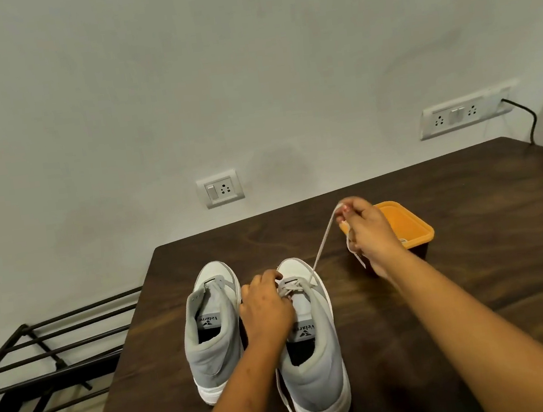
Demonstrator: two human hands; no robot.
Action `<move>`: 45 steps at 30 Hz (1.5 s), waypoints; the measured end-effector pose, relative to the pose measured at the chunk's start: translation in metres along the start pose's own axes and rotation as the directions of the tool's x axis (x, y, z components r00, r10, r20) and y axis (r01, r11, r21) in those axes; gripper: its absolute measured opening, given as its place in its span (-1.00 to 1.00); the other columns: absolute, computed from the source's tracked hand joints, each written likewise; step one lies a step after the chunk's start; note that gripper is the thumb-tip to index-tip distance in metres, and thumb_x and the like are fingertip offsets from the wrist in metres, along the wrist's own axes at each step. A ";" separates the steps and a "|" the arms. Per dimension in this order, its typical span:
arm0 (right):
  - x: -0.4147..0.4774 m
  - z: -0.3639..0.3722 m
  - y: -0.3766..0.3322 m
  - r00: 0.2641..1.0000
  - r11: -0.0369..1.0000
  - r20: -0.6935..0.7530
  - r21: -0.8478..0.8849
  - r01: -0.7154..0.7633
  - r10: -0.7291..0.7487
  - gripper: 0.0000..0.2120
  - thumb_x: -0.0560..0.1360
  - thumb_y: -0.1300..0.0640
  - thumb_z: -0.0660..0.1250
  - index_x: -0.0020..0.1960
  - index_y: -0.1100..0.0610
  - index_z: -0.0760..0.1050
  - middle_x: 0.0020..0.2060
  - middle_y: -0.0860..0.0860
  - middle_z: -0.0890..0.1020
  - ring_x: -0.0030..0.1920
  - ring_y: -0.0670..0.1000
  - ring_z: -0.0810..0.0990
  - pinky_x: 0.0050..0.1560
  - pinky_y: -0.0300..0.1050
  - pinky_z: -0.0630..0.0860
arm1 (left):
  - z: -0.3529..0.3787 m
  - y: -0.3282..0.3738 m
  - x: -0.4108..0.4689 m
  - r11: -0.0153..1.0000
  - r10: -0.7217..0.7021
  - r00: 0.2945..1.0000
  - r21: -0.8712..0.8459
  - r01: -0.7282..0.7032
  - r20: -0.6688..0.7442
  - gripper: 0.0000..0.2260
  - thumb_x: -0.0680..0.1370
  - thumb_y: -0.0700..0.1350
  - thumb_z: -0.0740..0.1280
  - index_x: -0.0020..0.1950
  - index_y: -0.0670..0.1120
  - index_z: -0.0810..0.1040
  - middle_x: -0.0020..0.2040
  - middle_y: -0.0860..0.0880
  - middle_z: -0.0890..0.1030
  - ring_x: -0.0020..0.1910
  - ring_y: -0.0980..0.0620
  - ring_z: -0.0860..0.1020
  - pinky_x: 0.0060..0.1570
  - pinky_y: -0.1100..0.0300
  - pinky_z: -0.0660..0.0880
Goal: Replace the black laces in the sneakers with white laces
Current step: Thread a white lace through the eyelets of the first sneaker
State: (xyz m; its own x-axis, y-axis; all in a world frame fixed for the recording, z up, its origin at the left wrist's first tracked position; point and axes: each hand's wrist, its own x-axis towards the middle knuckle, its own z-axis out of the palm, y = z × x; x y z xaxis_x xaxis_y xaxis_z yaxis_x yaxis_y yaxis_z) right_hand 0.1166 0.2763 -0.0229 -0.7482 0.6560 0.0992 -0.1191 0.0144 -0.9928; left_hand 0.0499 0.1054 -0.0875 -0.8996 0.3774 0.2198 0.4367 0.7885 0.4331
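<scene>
Two grey-and-white high-top sneakers stand side by side on the dark wooden table (478,265), toes pointing away from me. The left sneaker (212,331) has no lace in it. A white lace (323,244) is crossed through the lowest eyelets of the right sneaker (317,355). My left hand (266,306) rests on that sneaker's tongue and holds it by the eyelets. My right hand (366,228) is raised beyond the toe and pinches the lace, which runs taut from the eyelets. The lace's other end hangs down the shoe's left side. No black laces are in view.
An orange plastic container (410,225) stands on the table just behind my right hand. A black metal rack (42,360) stands on the floor left of the table. Wall sockets sit on the wall behind, with a black cable plugged in at the right.
</scene>
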 end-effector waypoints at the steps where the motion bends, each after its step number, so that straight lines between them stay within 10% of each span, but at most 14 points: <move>1: -0.002 -0.002 -0.003 0.999 0.989 -0.030 0.144 -0.036 0.041 -0.79 0.65 0.19 0.12 -0.05 0.06 0.50 -0.21 -0.05 0.54 -0.49 -0.18 0.33 -0.49 -0.36 0.30 | 0.001 0.000 0.000 1.000 -0.006 1.000 -0.015 0.006 0.005 -0.71 0.50 -0.14 0.28 0.23 0.02 0.46 0.16 0.02 0.50 0.18 -0.04 0.41 0.16 0.07 0.41; 5: -0.011 0.006 -0.012 0.988 0.874 0.063 0.459 -0.157 0.144 -0.78 0.66 0.21 0.07 -0.07 0.12 0.45 -0.12 0.03 0.65 -0.51 -0.13 0.24 -0.51 -0.32 0.30 | 0.002 0.003 -0.004 0.990 -0.031 0.999 -0.134 0.036 0.036 -0.80 0.51 -0.20 0.24 0.11 -0.04 0.53 0.11 -0.02 0.54 0.08 -0.02 0.50 0.08 0.10 0.45; 13: -0.013 0.004 -0.018 0.923 0.916 0.324 0.268 -0.299 0.207 -0.79 0.62 0.10 0.19 -0.16 0.12 0.48 -0.28 0.04 0.63 -0.46 -0.12 0.32 -0.40 -0.24 0.27 | -0.001 0.004 -0.002 0.953 -0.091 0.982 -0.272 0.134 0.165 -0.83 0.48 -0.10 0.32 0.06 0.00 0.57 -0.05 0.03 0.61 -0.06 0.02 0.54 -0.11 0.20 0.41; 21: -0.020 -0.005 -0.035 0.915 0.923 0.396 0.318 -0.218 0.080 -0.85 0.40 0.08 0.37 -0.17 0.10 0.69 0.04 0.05 0.65 -0.25 -0.12 0.46 -0.29 -0.26 0.39 | -0.023 -0.008 0.004 0.864 0.081 0.966 -0.500 0.056 0.247 -0.72 0.47 -0.10 0.44 0.16 0.04 0.56 0.10 0.01 0.55 0.03 0.08 0.52 0.06 0.22 0.47; 26: -0.029 0.018 -0.040 0.867 0.992 0.497 0.122 -0.025 -0.040 -0.69 0.42 0.01 0.33 -0.09 0.27 0.61 -0.20 -0.07 0.69 -0.22 -0.10 0.57 -0.23 -0.25 0.47 | -0.053 0.023 -0.002 0.629 0.298 0.934 -0.776 -0.039 0.195 -0.62 0.52 -0.23 0.36 0.20 0.18 0.44 0.18 0.09 0.57 0.15 0.16 0.54 0.18 0.22 0.48; 30: -0.028 0.026 -0.037 0.942 0.987 0.306 -0.028 0.156 -0.140 -0.68 0.50 -0.06 0.31 -0.13 0.19 0.65 -0.38 -0.04 0.63 -0.33 -0.14 0.59 -0.30 -0.28 0.49 | -0.058 0.035 -0.011 0.510 0.353 0.907 -0.860 0.018 0.228 -0.71 0.55 -0.31 0.29 0.19 -0.01 0.50 -0.06 -0.13 0.66 -0.05 0.05 0.65 0.08 0.19 0.55; 33: -0.015 0.016 -0.027 0.942 0.914 0.120 -0.234 0.332 -0.312 -0.90 0.54 0.15 0.34 -0.11 0.07 0.62 -0.16 0.02 0.70 -0.13 -0.09 0.65 -0.10 -0.17 0.55 | -0.055 0.033 -0.013 0.575 0.423 0.856 -0.818 0.000 0.298 -0.81 0.53 -0.35 0.30 0.12 -0.23 0.58 -0.12 -0.14 0.66 -0.10 0.05 0.64 0.06 0.18 0.54; 38: -0.006 0.002 -0.024 0.965 0.950 0.067 -0.175 0.260 -0.252 -0.58 0.57 0.45 0.08 0.07 -0.04 0.49 0.18 -0.09 0.55 0.16 -0.06 0.59 0.14 -0.19 0.53 | -0.047 0.034 -0.016 0.801 0.500 0.708 -0.577 -0.159 0.499 -0.74 0.54 -0.33 0.31 0.21 -0.18 0.59 0.11 -0.07 0.64 0.09 0.12 0.58 0.21 0.29 0.47; 42: -0.002 -0.003 -0.025 0.956 0.935 0.129 -0.210 0.285 -0.263 -0.51 0.54 0.51 0.10 0.17 -0.03 0.46 0.37 -0.22 0.24 0.25 -0.18 0.45 0.11 -0.41 0.46 | -0.052 0.019 -0.006 0.855 0.342 0.878 -0.499 -0.142 0.336 -0.72 0.51 -0.33 0.32 0.09 -0.01 0.66 0.06 0.08 0.65 0.11 0.16 0.56 0.17 0.30 0.48; 45: -0.002 -0.002 -0.021 0.948 0.886 0.250 -0.369 0.281 -0.197 -0.56 0.51 0.49 0.14 0.19 0.08 0.55 0.29 -0.03 0.52 0.24 -0.10 0.52 0.12 -0.42 0.42 | -0.049 0.006 0.000 0.922 0.106 0.982 -0.385 -0.037 0.159 -0.72 0.47 -0.19 0.44 0.16 -0.01 0.59 0.08 0.05 0.62 0.05 0.14 0.54 0.15 0.23 0.47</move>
State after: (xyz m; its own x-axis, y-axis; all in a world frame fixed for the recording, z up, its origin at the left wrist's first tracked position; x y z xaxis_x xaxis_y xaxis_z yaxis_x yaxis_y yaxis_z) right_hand 0.1217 0.2762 -0.0027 -0.8491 0.4302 0.3064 -0.0749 0.4762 -0.8761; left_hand 0.0532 0.0859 -0.0424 -0.8385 0.5308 0.1227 0.4395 0.5259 0.7282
